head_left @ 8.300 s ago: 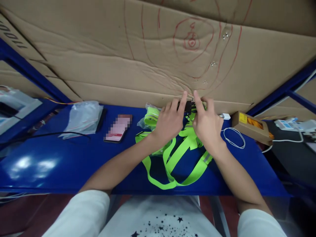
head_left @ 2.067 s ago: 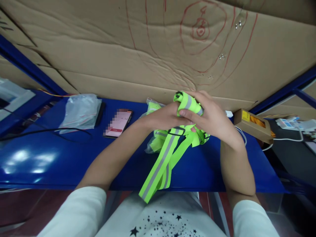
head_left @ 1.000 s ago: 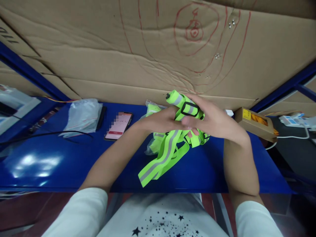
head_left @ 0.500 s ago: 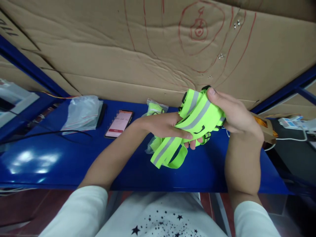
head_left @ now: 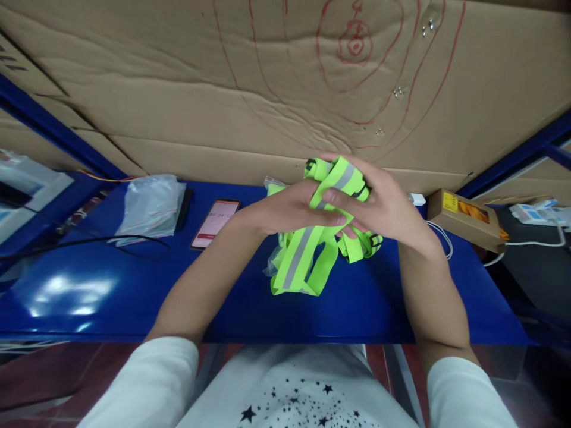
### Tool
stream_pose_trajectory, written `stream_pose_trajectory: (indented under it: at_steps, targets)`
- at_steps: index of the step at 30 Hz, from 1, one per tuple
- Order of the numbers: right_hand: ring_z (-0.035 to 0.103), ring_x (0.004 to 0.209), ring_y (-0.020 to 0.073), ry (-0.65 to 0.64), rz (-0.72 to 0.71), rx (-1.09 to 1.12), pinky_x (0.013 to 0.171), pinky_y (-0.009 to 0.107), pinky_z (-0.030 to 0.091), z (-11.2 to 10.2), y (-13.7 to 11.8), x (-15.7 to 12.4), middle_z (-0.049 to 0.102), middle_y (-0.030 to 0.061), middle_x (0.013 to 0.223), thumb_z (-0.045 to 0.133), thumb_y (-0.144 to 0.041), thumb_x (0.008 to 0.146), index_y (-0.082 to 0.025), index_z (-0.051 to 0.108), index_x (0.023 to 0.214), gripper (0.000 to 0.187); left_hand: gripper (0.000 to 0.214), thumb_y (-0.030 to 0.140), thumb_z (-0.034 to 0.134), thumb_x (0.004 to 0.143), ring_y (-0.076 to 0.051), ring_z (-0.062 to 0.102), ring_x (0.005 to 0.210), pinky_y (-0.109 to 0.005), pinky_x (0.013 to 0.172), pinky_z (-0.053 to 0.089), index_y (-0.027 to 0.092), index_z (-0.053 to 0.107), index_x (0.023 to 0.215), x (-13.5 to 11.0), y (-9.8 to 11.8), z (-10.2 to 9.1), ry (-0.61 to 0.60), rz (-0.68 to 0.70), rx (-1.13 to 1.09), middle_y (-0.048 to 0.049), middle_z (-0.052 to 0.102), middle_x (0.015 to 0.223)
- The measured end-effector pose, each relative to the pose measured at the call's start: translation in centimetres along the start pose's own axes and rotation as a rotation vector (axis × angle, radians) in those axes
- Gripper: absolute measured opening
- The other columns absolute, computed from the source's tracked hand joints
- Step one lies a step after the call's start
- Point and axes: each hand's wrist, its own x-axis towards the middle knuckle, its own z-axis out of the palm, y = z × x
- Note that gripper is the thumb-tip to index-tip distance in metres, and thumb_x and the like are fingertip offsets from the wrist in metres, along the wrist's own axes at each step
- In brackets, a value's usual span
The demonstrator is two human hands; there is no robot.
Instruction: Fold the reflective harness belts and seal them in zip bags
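Left hand, right hand, clasped around straps

Both hands meet above the blue surface. The left hand and right hand clasp a bunched neon-yellow reflective strap, whose folded loops hang down to the surface. On the left lie a phone and a clear plastic bag; on the right, a small brown box and a white cable. A cardboard sheet marked with red lines stands behind.
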Motion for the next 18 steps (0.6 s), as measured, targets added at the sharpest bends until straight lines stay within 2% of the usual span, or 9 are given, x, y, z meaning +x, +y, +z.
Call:
stream_pose_trajectory:
  at_steps: [3, 7, 9, 11, 12, 13, 16, 18]
  targets:
    - [0.071, 0.116, 0.0275, 0.161, -0.004, 0.01, 0.101, 0.043, 0.058, 0.3, 0.2, 0.0, 0.075, 0.0039, 0.126, 0.073, -0.049, 0.093, -0.028, 0.068, 0.13, 0.043, 0.026, 0.033, 0.08, 0.089, -0.025, 0.076, 0.11, -0.039, 0.103, 0.059, 0.014, 0.079, 0.106, 0.1, -0.3, 0.5, 0.005, -0.11, -0.12, -0.0115, 0.081, 0.112]
    - [0.077, 0.085, 0.0249, 0.198, 0.087, 0.067, 0.072, 0.037, 0.063, 0.4, 0.5, -0.2, 0.076, 0.0012, 0.092, 0.069, -0.06, 0.094, -0.027, 0.07, 0.118, 0.04, 0.024, 0.022, 0.076, 0.086, -0.024, 0.073, 0.116, -0.036, 0.102, 0.058, 0.014, 0.077, 0.109, 0.7, -1.3, 1.0, -0.019, -0.098, -0.084, -0.0098, 0.079, 0.12]
    - [0.075, 0.074, 0.0224, 0.215, 0.117, 0.115, 0.062, 0.034, 0.061, 0.4, 0.7, -0.2, 0.073, -0.0001, 0.081, 0.066, -0.064, 0.094, -0.027, 0.07, 0.113, 0.042, 0.029, 0.02, 0.077, 0.083, -0.024, 0.073, 0.115, -0.035, 0.1, 0.058, 0.015, 0.076, 0.111, 0.9, -1.7, 0.9, 0.057, -0.082, -0.046, -0.0091, 0.078, 0.121]
    - [0.073, 0.07, 0.0198, 0.258, 0.123, 0.164, 0.057, 0.031, 0.058, 0.3, 1.0, -0.2, 0.073, -0.0005, 0.08, 0.066, -0.066, 0.093, -0.027, 0.07, 0.109, 0.041, 0.03, 0.02, 0.08, 0.08, -0.025, 0.073, 0.113, -0.035, 0.097, 0.057, 0.014, 0.076, 0.109, 1.0, -1.9, 0.7, 0.175, -0.055, -0.016, -0.0091, 0.078, 0.119]
    - [0.072, 0.068, 0.0186, 0.271, 0.128, 0.192, 0.056, 0.03, 0.057, 0.3, 1.1, -0.2, 0.074, -0.0007, 0.081, 0.066, -0.065, 0.093, -0.027, 0.07, 0.106, 0.04, 0.029, 0.02, 0.081, 0.08, -0.025, 0.073, 0.112, -0.035, 0.097, 0.057, 0.014, 0.075, 0.107, 1.0, -1.9, 0.7, 0.196, -0.048, -0.008, -0.0095, 0.078, 0.117]
    - [0.071, 0.067, 0.0177, 0.274, 0.138, 0.225, 0.054, 0.029, 0.056, 0.2, 1.1, -0.2, 0.074, -0.0008, 0.081, 0.066, -0.065, 0.094, -0.027, 0.071, 0.102, 0.039, 0.029, 0.021, 0.082, 0.079, -0.025, 0.074, 0.11, -0.035, 0.096, 0.058, 0.014, 0.075, 0.106, 1.0, -1.9, 0.7, 0.177, -0.051, -0.011, -0.0098, 0.079, 0.115]
    - [0.07, 0.065, 0.018, 0.265, 0.201, 0.315, 0.053, 0.029, 0.055, -0.2, 1.1, -0.2, 0.075, 0.0009, 0.08, 0.067, -0.064, 0.093, -0.025, 0.073, 0.092, 0.04, 0.032, 0.025, 0.085, 0.08, -0.027, 0.076, 0.104, -0.038, 0.091, 0.059, 0.014, 0.075, 0.108, 1.0, -1.7, 0.9, -0.006, -0.094, -0.096, -0.0111, 0.08, 0.109]
    - [0.07, 0.068, 0.0191, 0.312, 0.216, 0.313, 0.057, 0.031, 0.056, -0.5, 0.9, -0.1, 0.075, 0.003, 0.081, 0.07, -0.062, 0.092, -0.022, 0.074, 0.09, 0.04, 0.041, 0.027, 0.088, 0.077, -0.028, 0.076, 0.105, -0.039, 0.092, 0.06, 0.014, 0.075, 0.114, 1.0, -1.7, 1.1, -0.047, -0.1, -0.148, -0.0114, 0.08, 0.11]
